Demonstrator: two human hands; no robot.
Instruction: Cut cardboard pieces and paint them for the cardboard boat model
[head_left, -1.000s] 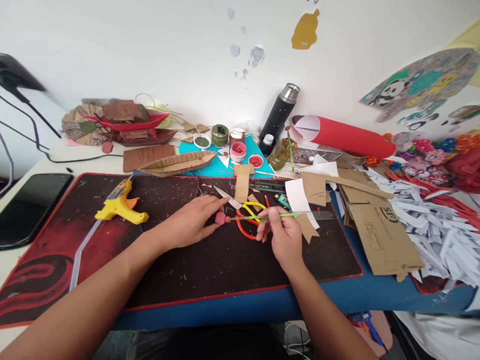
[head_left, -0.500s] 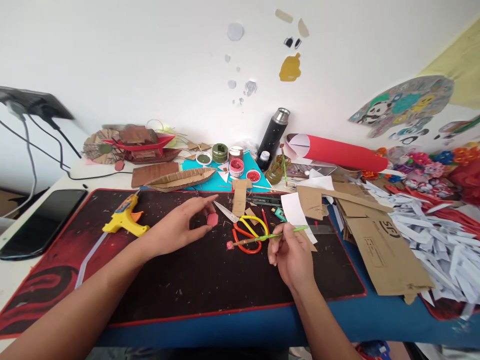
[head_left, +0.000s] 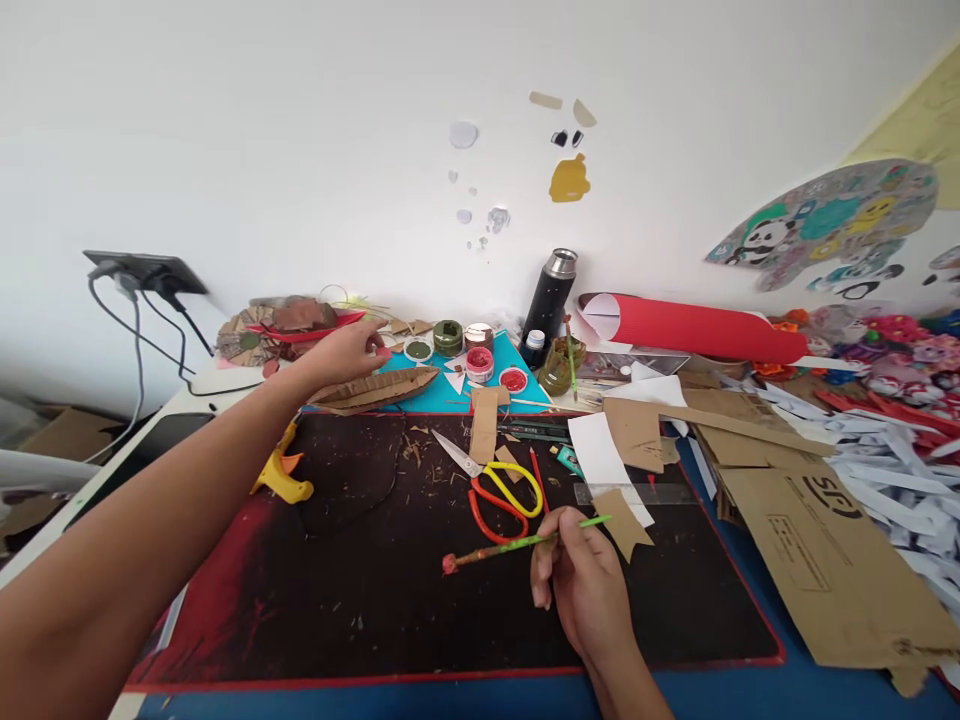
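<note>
Cluttered craft surface [head_left: 420, 620]. Right hand [head_left: 581, 590] pinches a green paintbrush [head_left: 525, 543]. Left hand [head_left: 346, 352], fingers loosely open, holds a small pink piece [head_left: 384, 352] above a cardboard boat [head_left: 375, 388].

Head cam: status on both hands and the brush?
Right hand pinches green paintbrush, red tip over the dark mat. Left hand reaches far, small pink piece at fingers, above cardboard boat. Scissors beside brush.

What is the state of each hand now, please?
Left hand: reaching out above the cardboard boat; whether it pinches anything cannot be told.
Right hand: closed on a green paintbrush.
</note>
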